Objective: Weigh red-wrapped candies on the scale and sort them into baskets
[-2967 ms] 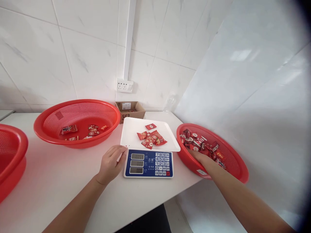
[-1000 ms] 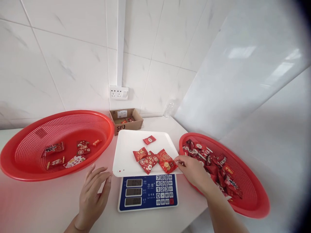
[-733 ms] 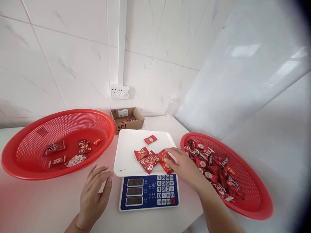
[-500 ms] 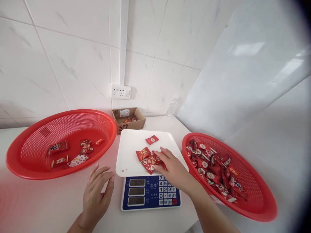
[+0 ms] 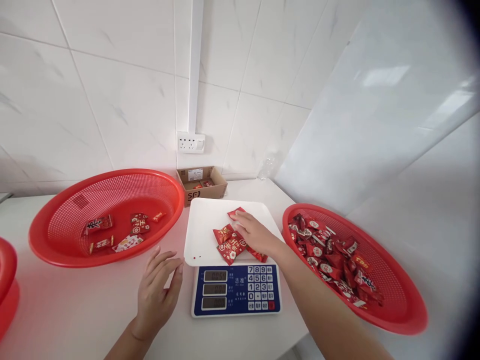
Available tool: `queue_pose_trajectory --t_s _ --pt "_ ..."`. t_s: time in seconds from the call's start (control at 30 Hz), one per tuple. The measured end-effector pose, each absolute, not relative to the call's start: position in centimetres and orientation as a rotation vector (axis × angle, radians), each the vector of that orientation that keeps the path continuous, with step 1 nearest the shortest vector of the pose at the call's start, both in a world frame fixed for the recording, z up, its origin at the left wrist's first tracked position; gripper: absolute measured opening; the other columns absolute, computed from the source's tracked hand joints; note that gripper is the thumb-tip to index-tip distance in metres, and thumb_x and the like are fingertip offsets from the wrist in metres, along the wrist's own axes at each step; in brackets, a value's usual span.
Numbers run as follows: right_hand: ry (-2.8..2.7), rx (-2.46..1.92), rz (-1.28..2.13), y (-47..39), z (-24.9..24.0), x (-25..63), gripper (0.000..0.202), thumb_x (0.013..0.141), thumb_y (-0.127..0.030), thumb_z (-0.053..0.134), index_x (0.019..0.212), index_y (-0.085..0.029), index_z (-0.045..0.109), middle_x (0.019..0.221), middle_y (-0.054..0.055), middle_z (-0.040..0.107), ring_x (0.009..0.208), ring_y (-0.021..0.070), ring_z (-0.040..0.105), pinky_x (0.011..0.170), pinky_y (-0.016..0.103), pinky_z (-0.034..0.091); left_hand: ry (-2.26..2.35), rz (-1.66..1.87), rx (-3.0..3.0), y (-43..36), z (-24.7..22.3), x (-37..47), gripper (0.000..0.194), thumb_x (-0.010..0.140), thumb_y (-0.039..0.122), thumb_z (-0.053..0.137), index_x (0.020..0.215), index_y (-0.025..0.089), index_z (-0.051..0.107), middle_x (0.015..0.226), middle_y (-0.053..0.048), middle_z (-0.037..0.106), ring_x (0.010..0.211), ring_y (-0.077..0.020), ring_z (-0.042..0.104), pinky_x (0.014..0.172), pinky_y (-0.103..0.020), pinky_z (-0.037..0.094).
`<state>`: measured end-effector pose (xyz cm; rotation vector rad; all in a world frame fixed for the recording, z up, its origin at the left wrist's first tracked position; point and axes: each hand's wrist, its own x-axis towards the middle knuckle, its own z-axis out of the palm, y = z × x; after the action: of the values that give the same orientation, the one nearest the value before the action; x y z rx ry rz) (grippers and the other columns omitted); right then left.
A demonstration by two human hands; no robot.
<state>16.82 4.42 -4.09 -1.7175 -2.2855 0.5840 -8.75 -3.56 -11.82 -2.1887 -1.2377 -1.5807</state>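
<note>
A digital scale (image 5: 236, 292) with a blue keypad panel carries a white weighing tray (image 5: 198, 225). Several red snack packets lie on that tray, among them a larger patterned packet (image 5: 231, 247). My right hand (image 5: 258, 236) reaches over the tray, fingers stretched out, their tips at a small red packet (image 5: 233, 212) near the back; whether they press on it I cannot tell. Left of the scale, my left hand (image 5: 159, 285) hangs above the table, holding nothing, its fingers apart and slightly bent.
On the right, a red plastic basket (image 5: 407, 305) holds many wrapped snacks. Another red basket (image 5: 48, 240) at the left contains several packets, and part of a third (image 5: 5, 260) shows at the left edge. Behind the scale stands a cardboard box (image 5: 208, 192) with some packets inside.
My right hand has moved from the larger packets toward the small packet at the tray's back. My left hand keeps its pose. The view has shifted slightly left.
</note>
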Motion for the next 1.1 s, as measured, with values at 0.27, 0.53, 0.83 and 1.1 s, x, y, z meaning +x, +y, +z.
queue_pose_trajectory --t_s 0.27,0.53,0.83,1.1 --pt "-2.356 -1.67 0.641 7.6 -3.8 17.7 0.042 0.09 -0.02 0.034 0.127 -0.021 0.056 0.142 0.005 0.045 0.135 0.0212 0.032 0.112 0.04 0.023 -1.226 -1.542 -2.178 -3.5 -11.6 -8.8 0.017 0.082 0.006 0.054 0.09 0.019 0.059 0.075 -0.003 0.068 0.085 -0.0187 0.064 0.096 -0.043 0.045" --pt "-2.333 -1.592 0.79 5.9 -3.5 18.9 0.04 0.086 -0.014 0.035 0.108 -0.022 0.068 0.133 0.003 0.056 0.125 0.0178 0.048 0.105 0.033 0.035 -1.223 -1.529 -2.186 -3.5 -11.9 -8.8 0.018 0.082 0.006 0.053 0.091 0.02 0.059 0.076 -0.003 0.068 0.085 -0.0188 0.065 0.093 -0.043 0.048" --pt "-2.028 -1.811 0.526 3.9 -1.5 25.9 0.037 0.086 -0.027 0.04 0.117 -0.02 0.059 0.129 0.006 0.058 0.12 0.0221 0.051 0.102 0.037 0.038 -1.181 -1.549 -2.154 -3.3 -11.9 -8.6 0.017 0.081 0.007 0.055 0.09 0.02 0.06 0.077 -0.004 0.069 0.085 -0.0196 0.066 0.091 -0.042 0.05" --pt "-1.994 -2.215 0.631 0.7 -4.6 35.1 0.028 0.077 -0.029 0.053 0.1 -0.019 0.066 0.11 0.011 0.068 0.1 0.0304 0.062 0.089 0.044 0.047 -1.196 -1.593 -2.181 -3.5 -12.0 -8.4 0.02 0.079 0.004 0.057 0.091 0.019 0.06 0.077 -0.003 0.068 0.087 -0.0191 0.064 0.094 -0.047 0.048"
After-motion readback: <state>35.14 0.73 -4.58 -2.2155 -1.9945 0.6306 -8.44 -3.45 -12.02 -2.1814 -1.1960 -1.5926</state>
